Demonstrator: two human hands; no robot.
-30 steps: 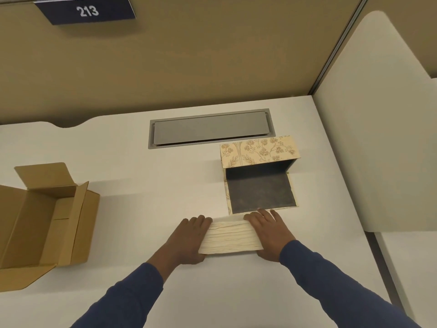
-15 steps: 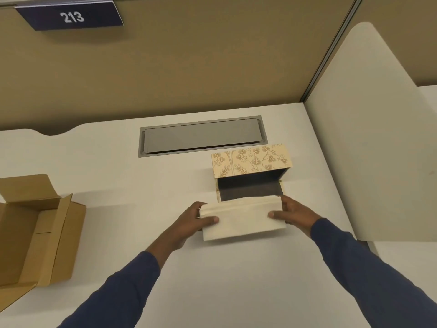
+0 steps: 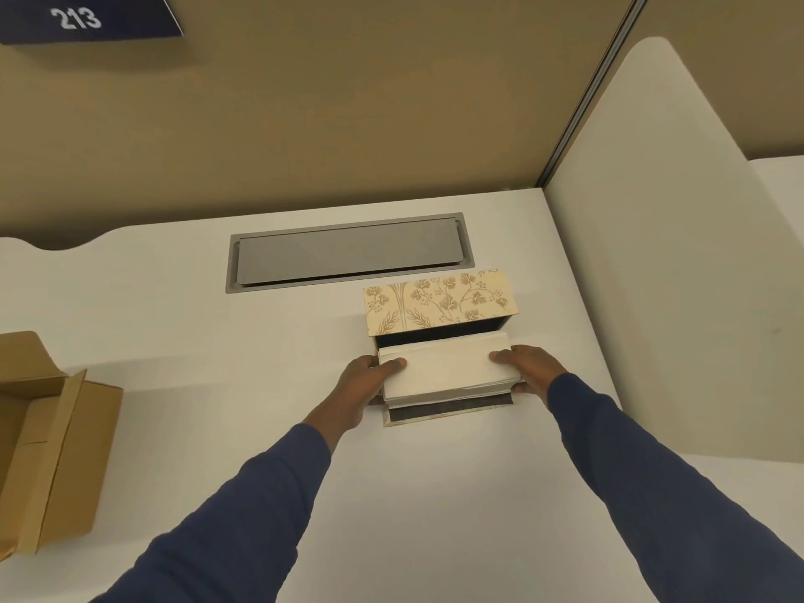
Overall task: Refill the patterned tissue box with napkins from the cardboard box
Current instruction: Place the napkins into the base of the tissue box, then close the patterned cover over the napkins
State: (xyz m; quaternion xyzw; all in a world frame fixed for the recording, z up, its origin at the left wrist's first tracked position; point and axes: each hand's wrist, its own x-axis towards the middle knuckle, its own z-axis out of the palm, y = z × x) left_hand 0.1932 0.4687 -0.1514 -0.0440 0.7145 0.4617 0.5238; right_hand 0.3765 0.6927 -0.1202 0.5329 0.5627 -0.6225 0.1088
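Head view looks down at a white surface (image 3: 435, 493) with two arms in dark blue sleeves (image 3: 243, 515) reaching out. Both hands hold a stack of white napkins (image 3: 448, 369) between them. The left hand (image 3: 365, 387) grips the left end with its thumb on top, and the right hand (image 3: 528, 369) grips the right end the same way. The stack sits at the open front of the patterned tissue box (image 3: 439, 302), over the box's dark flap (image 3: 448, 411) that lies flat on the surface. The box has brown leaves and flowers on its top. Just behind it is a grey metal lid (image 3: 348, 252) set into the surface. Far to the left, well apart, is the open cardboard box (image 3: 52, 450). A dark sign with 213 (image 3: 76, 17) hangs on the tan wall.
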